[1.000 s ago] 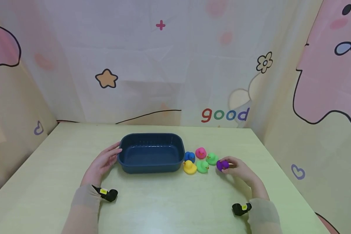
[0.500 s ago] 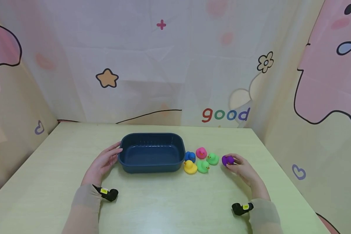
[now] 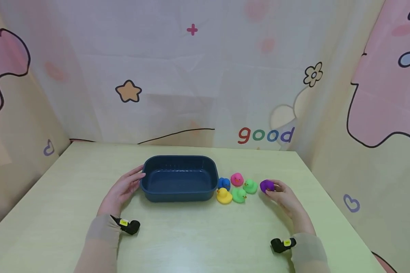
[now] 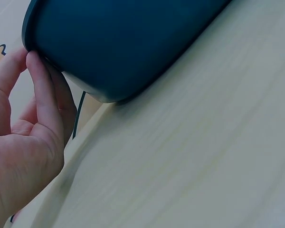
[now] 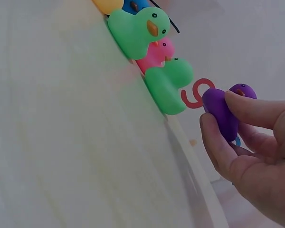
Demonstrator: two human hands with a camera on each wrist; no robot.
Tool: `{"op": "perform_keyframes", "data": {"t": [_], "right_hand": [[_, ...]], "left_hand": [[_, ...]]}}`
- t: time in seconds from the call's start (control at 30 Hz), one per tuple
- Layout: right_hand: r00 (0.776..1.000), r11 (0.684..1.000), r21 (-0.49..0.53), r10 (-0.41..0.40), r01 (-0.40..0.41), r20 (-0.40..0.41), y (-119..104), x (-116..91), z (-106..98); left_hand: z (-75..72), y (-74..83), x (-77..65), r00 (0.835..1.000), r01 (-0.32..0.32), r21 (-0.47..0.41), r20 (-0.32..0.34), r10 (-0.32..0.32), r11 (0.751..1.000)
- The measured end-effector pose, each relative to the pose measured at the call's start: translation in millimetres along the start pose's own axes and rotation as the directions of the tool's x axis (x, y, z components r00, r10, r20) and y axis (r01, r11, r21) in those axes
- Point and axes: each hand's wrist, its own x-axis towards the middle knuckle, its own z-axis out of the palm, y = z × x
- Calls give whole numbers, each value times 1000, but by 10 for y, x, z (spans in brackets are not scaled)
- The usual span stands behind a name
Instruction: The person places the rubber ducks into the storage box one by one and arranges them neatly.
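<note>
My right hand [image 3: 285, 197] pinches a purple rubber duck [image 3: 267, 185] between thumb and fingers, right of the other ducks. In the right wrist view the purple duck [image 5: 221, 111] is tilted in the grip, apart from the nearest green duck [image 5: 167, 88]. My left hand [image 3: 124, 189] touches the left end of a dark blue rectangular basin [image 3: 179, 197] with fairly straight fingers. The left wrist view has its fingertips [image 4: 32, 56] against the basin's outer side just under the rim. Inside the basin only the bare floor shows.
Beside the basin's right end several rubber ducks stand close together: a blue duck [image 3: 224, 184], a yellow duck [image 3: 224, 196], a pink duck [image 3: 237, 179] and green ones [image 3: 239, 195]. They stand on a pale wooden table [image 3: 191, 235], with a printed cloth [image 3: 171, 76] behind.
My right hand has drawn the purple duck rightward, away from the green ducks, and turned it a little. The left hand and basin hold their place; the head view has shifted slightly.
</note>
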Motion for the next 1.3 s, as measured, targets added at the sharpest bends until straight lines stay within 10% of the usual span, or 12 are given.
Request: {"op": "perform_keyframes", "data": {"t": [0.6,1.3], "right_hand": [[999,997,72,-14,10,51,-425,382,326],[976,994,112,-13,-12,217,-955,990,1712]], "left_hand": [[-12,5,25,1000,-4,21,-9,5,1000],[-20,-25,48,999,-12,21,-34,13,1000]]}}
